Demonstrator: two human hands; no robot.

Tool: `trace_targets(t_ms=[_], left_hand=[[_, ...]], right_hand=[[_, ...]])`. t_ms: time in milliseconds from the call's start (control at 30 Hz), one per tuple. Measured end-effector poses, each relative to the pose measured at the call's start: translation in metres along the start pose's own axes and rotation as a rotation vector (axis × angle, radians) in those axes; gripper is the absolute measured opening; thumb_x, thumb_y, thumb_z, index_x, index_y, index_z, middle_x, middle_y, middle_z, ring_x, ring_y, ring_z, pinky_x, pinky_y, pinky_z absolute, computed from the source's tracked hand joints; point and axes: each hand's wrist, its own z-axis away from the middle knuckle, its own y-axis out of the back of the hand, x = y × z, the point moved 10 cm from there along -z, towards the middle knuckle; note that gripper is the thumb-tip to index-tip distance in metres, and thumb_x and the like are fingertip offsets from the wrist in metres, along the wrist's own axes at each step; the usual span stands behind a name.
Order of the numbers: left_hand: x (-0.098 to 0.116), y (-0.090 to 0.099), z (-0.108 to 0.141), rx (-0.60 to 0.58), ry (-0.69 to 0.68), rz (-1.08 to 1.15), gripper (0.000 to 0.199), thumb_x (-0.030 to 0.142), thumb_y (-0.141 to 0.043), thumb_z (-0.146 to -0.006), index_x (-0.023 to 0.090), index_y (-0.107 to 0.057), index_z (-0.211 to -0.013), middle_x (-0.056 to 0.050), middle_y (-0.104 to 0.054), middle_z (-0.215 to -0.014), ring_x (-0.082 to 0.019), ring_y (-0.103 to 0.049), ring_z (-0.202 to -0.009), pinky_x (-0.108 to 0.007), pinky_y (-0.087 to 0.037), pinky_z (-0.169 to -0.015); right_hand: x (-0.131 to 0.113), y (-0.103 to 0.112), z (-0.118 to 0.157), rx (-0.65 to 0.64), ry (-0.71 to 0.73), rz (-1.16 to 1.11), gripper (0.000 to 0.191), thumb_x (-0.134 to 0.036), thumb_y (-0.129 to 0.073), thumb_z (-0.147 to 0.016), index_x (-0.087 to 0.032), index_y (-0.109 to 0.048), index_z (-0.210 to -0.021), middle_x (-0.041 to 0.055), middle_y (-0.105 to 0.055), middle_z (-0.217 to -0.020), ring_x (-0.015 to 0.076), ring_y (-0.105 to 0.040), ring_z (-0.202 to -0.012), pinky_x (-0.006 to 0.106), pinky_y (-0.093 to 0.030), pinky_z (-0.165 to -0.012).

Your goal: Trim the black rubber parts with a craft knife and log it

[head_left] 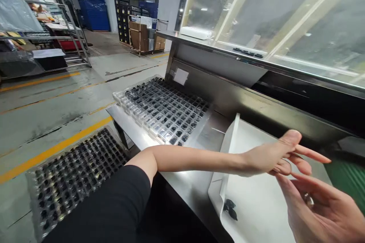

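Note:
My left hand (269, 158) is stretched over a white sheet with a raised edge (256, 201), thumb up and several fingers apart; one finger curls inward. My right hand (322, 209) comes from the lower right, and its thumb and fingertips meet the curled fingers of the left. Whatever may be pinched there is hidden. A small shiny metallic thing (308, 200), perhaps a ring, shows among the right fingers. Small black pieces (230, 209) lie on the sheet near its left edge, apart from both hands.
A clear compartment tray (168, 110) of dark pieces sits on the metal bench (185, 193). Another filled tray (76, 171) stands lower, left of the bench. A metal shelf edge (216, 47) runs above. A cart with boxes (139, 36) and a rack (71, 26) stand beyond.

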Motion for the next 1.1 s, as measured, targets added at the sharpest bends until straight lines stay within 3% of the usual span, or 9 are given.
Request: trace_targets(t_ms=[33,100,167,200,267,433,633,833,1100], left_hand=[[-0.004,-0.004,-0.002,-0.009,-0.02,-0.003,0.07,0.085,-0.044,-0.107,0.022,-0.075,-0.113,-0.005,-0.058,-0.083,-0.01,-0.024,-0.052,-0.031,-0.014,-0.046],[-0.008,-0.004,0.0,-0.003,-0.07,-0.018,0.071,0.084,-0.044,-0.108,0.021,-0.073,-0.119,-0.003,-0.056,-0.085,-0.009,-0.03,-0.052,-0.027,-0.021,-0.047],[-0.011,0.003,0.006,0.039,-0.099,-0.043,0.077,0.087,-0.039,-0.108,0.018,-0.07,-0.123,-0.003,-0.055,-0.085,-0.011,-0.044,-0.057,-0.024,-0.033,-0.051],[-0.011,0.008,0.009,0.067,-0.112,-0.057,0.082,0.089,-0.037,-0.107,0.016,-0.069,-0.126,-0.003,-0.055,-0.086,-0.012,-0.051,-0.061,-0.023,-0.039,-0.055],[-0.013,0.017,0.013,0.113,-0.121,-0.081,0.089,0.093,-0.037,-0.104,0.014,-0.065,-0.134,-0.002,-0.055,-0.088,-0.015,-0.057,-0.066,-0.024,-0.047,-0.06],[-0.021,0.024,0.016,0.123,-0.117,-0.115,0.087,0.094,-0.041,-0.103,0.017,-0.061,-0.139,-0.002,-0.058,-0.091,-0.015,-0.057,-0.069,-0.025,-0.047,-0.062],[-0.018,0.019,0.023,0.105,-0.124,-0.126,0.081,0.09,-0.041,-0.107,0.018,-0.065,-0.134,-0.004,-0.059,-0.093,-0.016,-0.056,-0.072,-0.027,-0.05,-0.067],[-0.018,0.023,0.027,0.118,-0.135,-0.126,0.081,0.09,-0.039,-0.108,0.02,-0.067,-0.138,-0.006,-0.063,-0.104,-0.017,-0.064,-0.078,-0.029,-0.055,-0.069],[-0.017,0.026,0.027,0.174,-0.128,-0.078,0.078,0.087,-0.046,-0.108,0.017,-0.067,-0.137,-0.007,-0.062,-0.108,-0.014,-0.06,-0.073,-0.025,-0.051,-0.063]], right_hand=[[0.001,0.005,-0.002,0.048,-0.021,-0.001,0.037,-0.07,-0.092,-0.095,-0.035,-0.082,-0.094,0.0132,-0.072,-0.075,0.0328,-0.065,-0.049,0.041,-0.038,-0.035],[-0.008,0.012,-0.002,0.139,0.063,0.005,0.033,-0.061,-0.098,-0.093,-0.032,-0.084,-0.101,0.0099,-0.072,-0.073,0.0272,-0.06,-0.045,0.039,-0.042,-0.036],[-0.029,0.003,0.001,0.085,0.261,-0.016,0.022,-0.043,-0.092,-0.102,-0.03,-0.085,-0.117,0.0081,-0.075,-0.081,0.0239,-0.065,-0.054,0.034,-0.052,-0.044],[-0.032,-0.005,0.003,0.035,0.29,-0.025,0.017,-0.039,-0.085,-0.106,-0.028,-0.084,-0.119,0.0076,-0.077,-0.091,0.0236,-0.07,-0.062,0.032,-0.056,-0.049],[-0.03,-0.016,0.004,-0.028,0.284,-0.018,0.016,-0.035,-0.079,-0.11,-0.025,-0.083,-0.121,0.0063,-0.08,-0.1,0.0215,-0.073,-0.069,0.03,-0.062,-0.058],[-0.018,-0.029,0.006,-0.068,0.196,-0.028,0.017,-0.029,-0.075,-0.109,-0.021,-0.08,-0.123,0.0055,-0.08,-0.103,0.0206,-0.076,-0.079,0.026,-0.067,-0.067],[-0.022,-0.028,0.009,-0.042,0.189,-0.061,0.014,-0.02,-0.073,-0.105,-0.022,-0.08,-0.117,0.0022,-0.079,-0.1,0.0161,-0.07,-0.071,0.023,-0.061,-0.062],[-0.025,-0.024,0.009,-0.018,0.179,-0.081,0.018,-0.016,-0.066,-0.105,-0.02,-0.081,-0.114,-0.0011,-0.073,-0.086,0.0121,-0.05,-0.056,0.027,-0.046,-0.057],[-0.025,-0.027,0.007,-0.033,0.172,-0.118,0.006,-0.019,-0.075,-0.103,-0.02,-0.077,-0.109,-0.0013,-0.068,-0.085,0.0142,-0.049,-0.062,0.03,-0.042,-0.061]])
